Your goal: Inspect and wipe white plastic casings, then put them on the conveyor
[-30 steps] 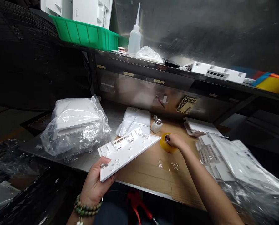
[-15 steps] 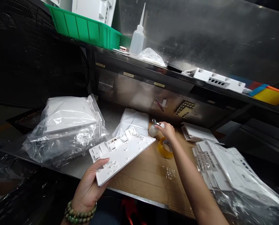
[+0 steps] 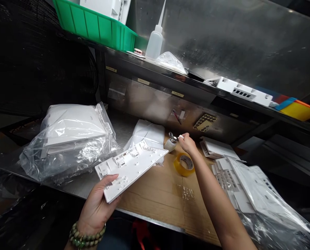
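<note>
My left hand [image 3: 100,196] grips the near-left end of a white plastic housing panel [image 3: 134,166], thumb on top. The panel is tilted, its inner side with clips and posts facing up. My right hand [image 3: 188,143] is closed on a small white wad [image 3: 181,136], cloth or paper, mostly hidden by the fingers. Just left of it stands a small pump dispenser bottle [image 3: 170,143] with a metal top, its lid flipped up. A roll of yellowish clear tape [image 3: 183,164] lies below my right wrist.
Bagged white panels lie at left [image 3: 74,128] and right [image 3: 251,187]. Behind the held panel is a wrapped white stack [image 3: 149,133]. Cardboard [image 3: 155,198] covers the bench. The shelf above carries a green bin [image 3: 97,29], a long-nozzle squeeze bottle [image 3: 154,43] and a white housing [image 3: 245,91].
My right hand has lifted off the dispenser top and moved slightly right, with the white wad in its fingers. The held panel has shifted a little left and down in view.
</note>
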Demonstrator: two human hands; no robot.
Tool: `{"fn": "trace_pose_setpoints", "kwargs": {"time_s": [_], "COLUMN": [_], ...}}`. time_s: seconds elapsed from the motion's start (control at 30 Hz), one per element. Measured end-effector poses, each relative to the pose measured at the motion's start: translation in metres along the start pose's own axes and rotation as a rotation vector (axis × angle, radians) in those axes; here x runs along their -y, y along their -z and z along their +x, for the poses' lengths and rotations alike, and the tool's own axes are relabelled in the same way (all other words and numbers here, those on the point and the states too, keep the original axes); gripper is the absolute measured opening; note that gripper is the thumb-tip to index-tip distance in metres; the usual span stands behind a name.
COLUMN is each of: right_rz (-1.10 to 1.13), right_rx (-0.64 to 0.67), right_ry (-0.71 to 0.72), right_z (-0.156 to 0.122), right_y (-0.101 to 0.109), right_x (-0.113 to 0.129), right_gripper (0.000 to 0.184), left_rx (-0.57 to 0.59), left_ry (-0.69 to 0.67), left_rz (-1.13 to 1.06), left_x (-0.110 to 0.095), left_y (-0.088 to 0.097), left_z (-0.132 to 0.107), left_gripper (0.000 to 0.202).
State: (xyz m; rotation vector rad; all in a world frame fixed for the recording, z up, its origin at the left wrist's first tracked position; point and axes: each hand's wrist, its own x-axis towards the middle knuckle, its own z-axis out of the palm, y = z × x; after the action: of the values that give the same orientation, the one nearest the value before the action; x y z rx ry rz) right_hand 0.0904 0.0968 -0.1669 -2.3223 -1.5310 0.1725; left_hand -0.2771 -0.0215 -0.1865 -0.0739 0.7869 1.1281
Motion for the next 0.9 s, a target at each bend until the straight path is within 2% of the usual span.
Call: {"fn": "trace_pose_setpoints", "kwargs": {"time_s": [0.23, 0.37, 0.43, 0.5, 0.57, 0.63, 0.7, 0.8, 0.9], "right_rz": [-0.018, 0.118, 0.236, 0.372, 0.498, 0.727, 0.797, 0.813, 0.780], "right_rx": [-0.037, -0.188, -0.289, -0.344, -0.333, -0.284, -0.262, -0.341, -0.426], "right_ry": [0.143, 0.137, 0.155, 0.211, 0.298, 0.483, 0.554, 0.589, 0.614], "right_z": [-0.006, -0.028, -0.060, -0.109, -0.167, -0.221, -0.259, -0.284, -0.287], "right_y": [0.000, 0.014, 0.022, 0.027, 0.025, 0.017, 0.005, -0.008, -0.012], "right_x": [0.011, 0.022, 0.032, 0.046, 0.063, 0.080, 0.096, 0.111, 0.113], "right_gripper": [0.020, 0.020, 0.026, 0.032, 0.028, 0.008, 0.014, 0.022, 0.027], "left_rx": [0.033, 0.072, 0.080, 0.088, 0.093, 0.107, 0.123, 0.127, 0.117], "left_ry": [0.024, 0.026, 0.030, 0.026, 0.012, -0.020, -0.073, -0.115, 0.009], "left_rz": [-0.071, -0.142, -0.179, -0.207, -0.210, -0.151, -0.049, 0.086, 0.061], "left_x": [-0.001, 0.002, 0.006, 0.010, 0.017, 0.025, 0.034, 0.044, 0.049], "left_y": [-0.008, -0.019, -0.027, -0.034, -0.038, -0.039, -0.039, -0.040, -0.047], "left_z": [-0.002, -0.001, -0.002, -0.003, -0.005, -0.008, -0.013, -0.021, -0.029], "left_gripper": [0.064, 0.060, 0.059, 0.060, 0.058, 0.052, 0.047, 0.043, 0.039]}}
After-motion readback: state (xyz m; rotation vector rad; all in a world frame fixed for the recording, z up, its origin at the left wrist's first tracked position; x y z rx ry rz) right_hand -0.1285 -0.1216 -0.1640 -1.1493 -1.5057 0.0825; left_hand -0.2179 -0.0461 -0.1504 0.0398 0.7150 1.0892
